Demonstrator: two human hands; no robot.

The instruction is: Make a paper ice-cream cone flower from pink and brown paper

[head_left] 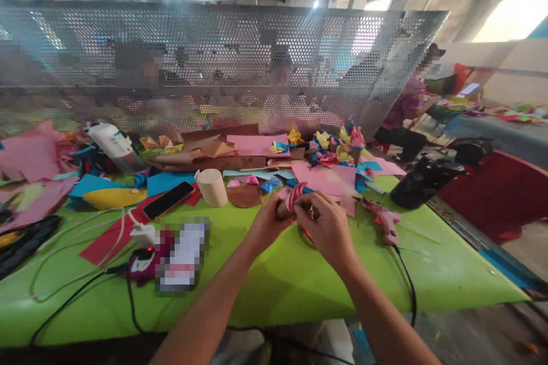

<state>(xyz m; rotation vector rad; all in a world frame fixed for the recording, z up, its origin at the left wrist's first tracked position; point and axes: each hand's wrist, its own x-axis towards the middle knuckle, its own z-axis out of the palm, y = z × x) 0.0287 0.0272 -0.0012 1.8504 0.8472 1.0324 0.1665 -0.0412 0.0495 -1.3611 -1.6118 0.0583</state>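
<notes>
Both hands meet above the middle of the green table (278, 279). My left hand (269, 222) and my right hand (326, 225) are closed together on a small rolled pink paper piece (293, 196), fingers pinching it from both sides. Under my right hand something red peeks out, too hidden to name. A pink glue gun (385, 219) lies just right of my right hand, its black cord trailing off the table's front edge. Pink paper sheets (325, 179) lie just beyond the hands.
A beige tape roll (213, 187), a black phone (168, 199), white and black cables (85, 279) and a blurred card lie left. Coloured paper scraps and paper flowers (338, 145) crowd the back by a perforated metal screen (214, 57). A black bottle (422, 182) lies right. Other people sit behind.
</notes>
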